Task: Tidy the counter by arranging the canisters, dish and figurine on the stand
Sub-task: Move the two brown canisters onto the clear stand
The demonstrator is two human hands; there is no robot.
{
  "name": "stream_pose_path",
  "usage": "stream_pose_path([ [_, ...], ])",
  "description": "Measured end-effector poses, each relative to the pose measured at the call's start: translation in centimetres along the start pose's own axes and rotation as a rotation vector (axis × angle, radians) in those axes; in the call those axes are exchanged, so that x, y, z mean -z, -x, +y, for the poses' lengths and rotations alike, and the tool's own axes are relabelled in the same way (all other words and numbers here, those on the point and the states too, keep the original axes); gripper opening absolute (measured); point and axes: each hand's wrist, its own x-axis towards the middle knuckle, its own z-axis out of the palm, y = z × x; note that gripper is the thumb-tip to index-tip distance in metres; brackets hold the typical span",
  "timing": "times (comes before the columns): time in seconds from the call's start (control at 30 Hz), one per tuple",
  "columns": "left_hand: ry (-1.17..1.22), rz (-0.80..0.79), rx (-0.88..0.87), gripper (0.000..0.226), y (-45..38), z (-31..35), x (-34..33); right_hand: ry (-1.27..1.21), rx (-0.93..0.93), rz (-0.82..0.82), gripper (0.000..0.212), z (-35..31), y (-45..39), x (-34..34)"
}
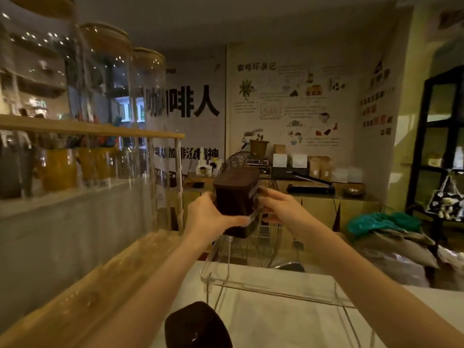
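A dark brown square canister with a brown lid is held up at the far end of a clear acrylic stand. My left hand grips its left side and lower edge. My right hand presses against its right side. The canister sits at or just above the stand's far edge; I cannot tell whether it touches. A second dark brown canister lid shows at the bottom of the view, below the stand's near edge. No dish or figurine is visible on the stand.
A glass partition with a wooden shelf carrying tall glass jars runs along the left. A wooden ledge lies below it. A wire basket stands behind the canister. Bags and green cloth pile up at right.
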Motion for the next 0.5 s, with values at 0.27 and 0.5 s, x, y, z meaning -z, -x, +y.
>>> stream_pose_path([
  [0.27, -0.175, -0.042, 0.062, 0.081, -1.1, -3.1, -3.6, 0.008, -0.165, -0.025, 0.041, 4.4, -3.4, -1.4],
  [0.5, -0.237, -0.046, 0.093, 0.079, -1.3, -4.0, -4.3, 0.116, -0.178, 0.056, 0.037, 6.1, -4.0, -2.3],
])
